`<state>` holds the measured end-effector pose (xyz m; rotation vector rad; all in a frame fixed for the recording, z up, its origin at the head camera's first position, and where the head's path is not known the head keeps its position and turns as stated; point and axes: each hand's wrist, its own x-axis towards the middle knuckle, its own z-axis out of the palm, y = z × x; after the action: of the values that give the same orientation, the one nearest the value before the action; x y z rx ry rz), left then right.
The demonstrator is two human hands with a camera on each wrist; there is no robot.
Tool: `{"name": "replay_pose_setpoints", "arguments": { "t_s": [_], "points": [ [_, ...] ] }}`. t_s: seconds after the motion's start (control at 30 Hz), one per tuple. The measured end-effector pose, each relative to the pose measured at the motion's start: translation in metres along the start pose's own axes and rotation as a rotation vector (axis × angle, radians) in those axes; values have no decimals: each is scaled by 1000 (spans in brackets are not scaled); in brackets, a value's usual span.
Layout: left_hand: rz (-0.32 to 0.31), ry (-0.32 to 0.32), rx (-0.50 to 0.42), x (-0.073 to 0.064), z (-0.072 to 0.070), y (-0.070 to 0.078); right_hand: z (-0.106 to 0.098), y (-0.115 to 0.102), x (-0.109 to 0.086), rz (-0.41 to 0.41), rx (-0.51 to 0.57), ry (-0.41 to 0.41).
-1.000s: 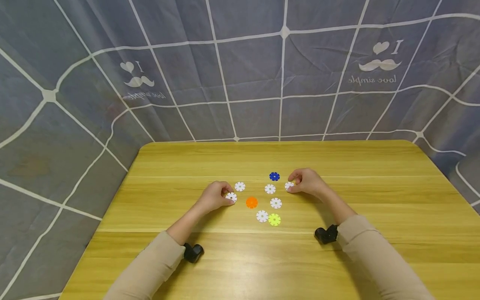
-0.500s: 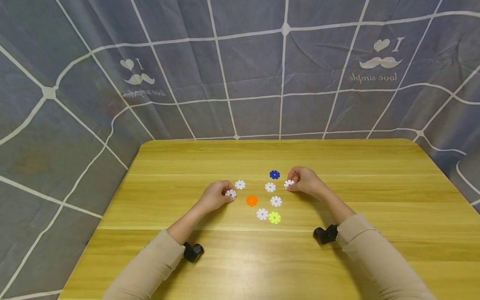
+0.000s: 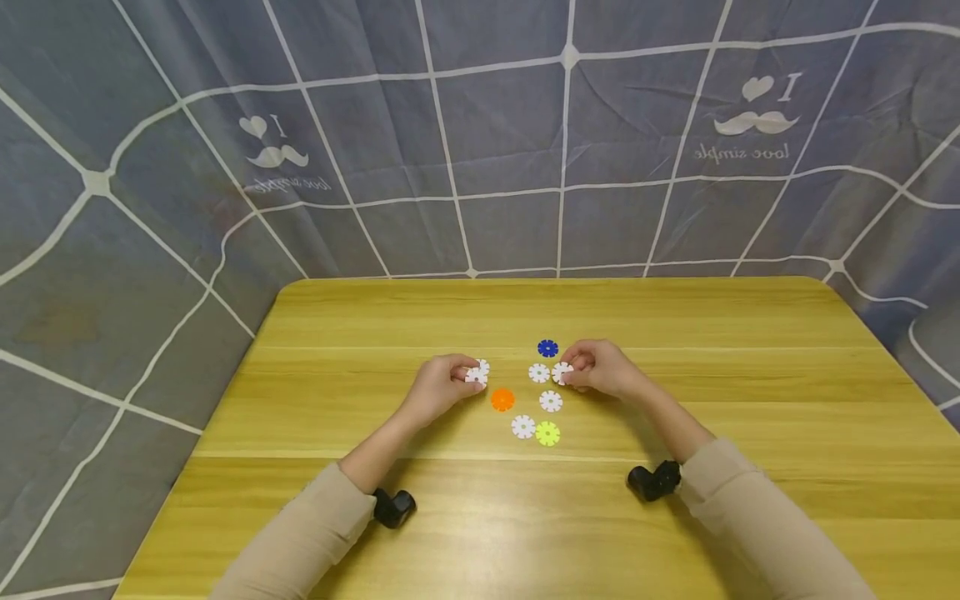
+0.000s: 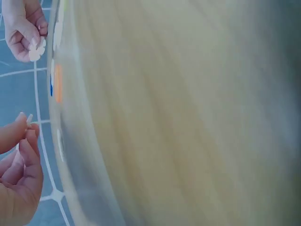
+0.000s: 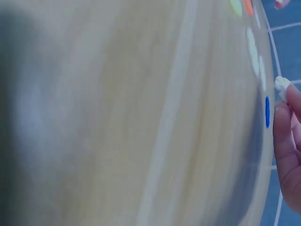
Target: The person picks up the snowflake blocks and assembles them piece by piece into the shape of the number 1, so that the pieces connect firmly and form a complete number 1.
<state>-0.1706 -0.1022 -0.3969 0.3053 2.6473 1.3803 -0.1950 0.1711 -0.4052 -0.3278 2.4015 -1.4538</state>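
Observation:
My left hand pinches a white notched disc between thumb and fingers, lifted off the table. In the head view it partly covers another white disc behind it. Opposite, my right hand pinches a second white notched disc, held just right of a white disc lying flat. The left wrist view has the left hand's disc nearly edge-on. At the right wrist view's edge, the right hand holds its disc by the fingertips.
Between the hands lie an orange disc, a blue disc, a yellow-green disc and white discs on the wooden table. A grey curtain with white lines hangs behind the table's far edge.
Both hands have moved inward with their discs, the left one rightward and slightly away, the right one leftward. The left hand's disc now overlaps the white disc behind it in the head view.

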Motion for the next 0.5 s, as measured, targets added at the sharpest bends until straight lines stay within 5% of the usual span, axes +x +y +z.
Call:
{"name": "replay_pose_setpoints", "arguments": {
  "t_s": [0.13, 0.5],
  "points": [
    [6, 3, -83, -1, 5, 6, 6, -5, -5, -20, 36, -11],
    [-42, -109, -344, -8, 15, 18, 27, -28, -18, -109, 135, 0]
  ]
}}
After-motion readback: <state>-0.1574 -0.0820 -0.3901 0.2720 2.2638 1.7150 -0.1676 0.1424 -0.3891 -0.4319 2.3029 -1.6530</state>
